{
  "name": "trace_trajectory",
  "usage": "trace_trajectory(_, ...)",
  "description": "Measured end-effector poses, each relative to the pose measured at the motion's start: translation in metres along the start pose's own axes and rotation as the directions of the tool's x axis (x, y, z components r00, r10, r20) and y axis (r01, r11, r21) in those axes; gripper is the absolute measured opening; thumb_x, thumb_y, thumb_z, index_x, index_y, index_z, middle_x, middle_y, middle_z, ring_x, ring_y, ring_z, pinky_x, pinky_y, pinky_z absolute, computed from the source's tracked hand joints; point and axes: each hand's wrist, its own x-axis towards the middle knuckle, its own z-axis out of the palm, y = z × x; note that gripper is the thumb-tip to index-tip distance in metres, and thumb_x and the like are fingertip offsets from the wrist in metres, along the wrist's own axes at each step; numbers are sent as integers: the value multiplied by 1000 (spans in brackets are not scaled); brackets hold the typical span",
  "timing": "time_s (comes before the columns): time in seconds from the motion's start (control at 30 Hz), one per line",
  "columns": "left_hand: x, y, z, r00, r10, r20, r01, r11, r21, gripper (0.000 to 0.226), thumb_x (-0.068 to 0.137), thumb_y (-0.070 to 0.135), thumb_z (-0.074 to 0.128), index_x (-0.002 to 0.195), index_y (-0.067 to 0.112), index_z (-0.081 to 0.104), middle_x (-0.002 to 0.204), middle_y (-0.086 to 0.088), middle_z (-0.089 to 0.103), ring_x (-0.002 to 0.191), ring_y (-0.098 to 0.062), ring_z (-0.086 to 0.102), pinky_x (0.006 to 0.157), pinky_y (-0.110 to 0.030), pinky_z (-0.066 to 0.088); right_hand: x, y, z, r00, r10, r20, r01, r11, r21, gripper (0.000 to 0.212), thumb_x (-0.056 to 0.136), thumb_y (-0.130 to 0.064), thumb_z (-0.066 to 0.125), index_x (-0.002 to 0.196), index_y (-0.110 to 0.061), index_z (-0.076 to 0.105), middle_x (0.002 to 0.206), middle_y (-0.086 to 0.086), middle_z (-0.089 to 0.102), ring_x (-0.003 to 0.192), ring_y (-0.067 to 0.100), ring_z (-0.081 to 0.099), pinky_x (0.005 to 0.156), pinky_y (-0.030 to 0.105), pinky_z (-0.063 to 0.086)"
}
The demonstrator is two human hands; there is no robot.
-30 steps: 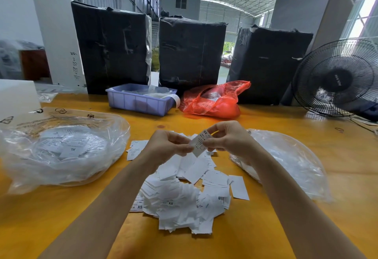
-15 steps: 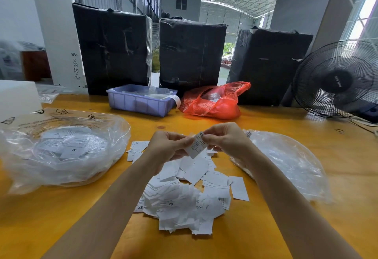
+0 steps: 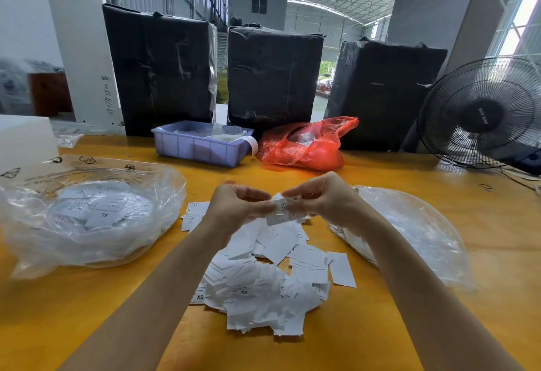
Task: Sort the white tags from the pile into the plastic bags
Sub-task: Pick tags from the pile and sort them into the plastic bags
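A pile of white tags [image 3: 263,283] lies on the yellow table [image 3: 380,326] in front of me, some printed XS. Above the pile's far end, my left hand [image 3: 234,209] and my right hand [image 3: 325,201] both pinch one small white tag [image 3: 282,212] between fingertips, held in the air. A clear plastic bag [image 3: 87,215] with tags inside, one marked XL, lies at the left. Another clear plastic bag [image 3: 409,230] lies flat at the right, partly behind my right forearm.
A lilac plastic tray [image 3: 199,148] and a red plastic bag [image 3: 307,145] sit at the table's far side. Three black wrapped bales [image 3: 272,78] stand behind them. A black fan [image 3: 480,116] stands at the far right.
Both hands stay together over the pile. The tag between them has turned from upright to lying more sideways, and the fingers have shifted along it.
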Motion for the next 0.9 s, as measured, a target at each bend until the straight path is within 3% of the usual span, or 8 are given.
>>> trace_trajectory(0.1,0,0,-1,999,32,-8,-32,999,5,16,70,3,79,81,7,69,56,24,65,56,6,64,60,-15,54,0,0,-4,1000,-7,0,7,991,-133,4,82,-10,71,79,-10,73,91,0,71,84,17,65,63,22,57)
trace_trajectory(0.17,0,0,-1,999,35,-8,-35,999,0,17,70,3,79,83,6,69,56,23,65,55,2,65,62,-17,56,0,2,-7,1000,2,-10,-5,978,-209,16,85,-9,68,69,-10,65,93,0,68,82,13,63,58,15,52)
trace_trajectory(0.27,0,0,2,999,39,-1,-39,999,-6,17,69,2,79,82,5,69,57,15,68,54,0,66,55,-14,53,0,4,-6,1000,-14,0,14,983,-183,5,85,-8,68,81,-11,65,93,2,68,84,15,64,64,19,56)
trace_trajectory(0.37,-2,0,4,998,61,10,-61,998,-22,16,69,0,78,79,7,68,56,18,67,54,2,65,51,-12,50,0,3,2,997,-38,65,53,972,-231,22,80,-14,74,102,-13,71,88,2,70,79,14,65,66,25,57)
trace_trajectory(0.5,0,0,1,998,47,-33,-50,995,-87,17,67,2,80,79,7,69,60,5,70,54,-5,65,53,-14,51,0,4,-6,996,-72,-54,52,948,-313,5,81,-10,70,82,-7,73,76,5,70,67,15,63,53,26,50)
trace_trajectory(0.6,1,1,1,999,2,-35,-6,991,-134,18,67,2,79,81,8,69,62,4,71,56,-7,66,58,-18,54,1,8,-16,966,-5,-260,-1,1000,-25,6,81,-2,66,77,-5,65,83,15,70,78,24,68,66,35,56)
trace_trajectory(0.7,1,1,1,999,-34,-28,29,984,-176,17,68,2,78,81,9,68,62,3,71,54,-5,66,57,-18,53,0,1,-10,965,203,-165,-88,846,527,12,79,1,69,77,-8,61,85,11,71,85,22,67,65,27,53)
trace_trajectory(0.9,2,4,1,994,-109,-22,98,952,-290,14,70,2,76,78,9,67,62,0,71,53,-5,65,50,-15,52,1,-4,12,940,317,-129,-117,651,750,17,73,-5,75,86,-7,65,70,4,71,57,8,62,54,19,49)
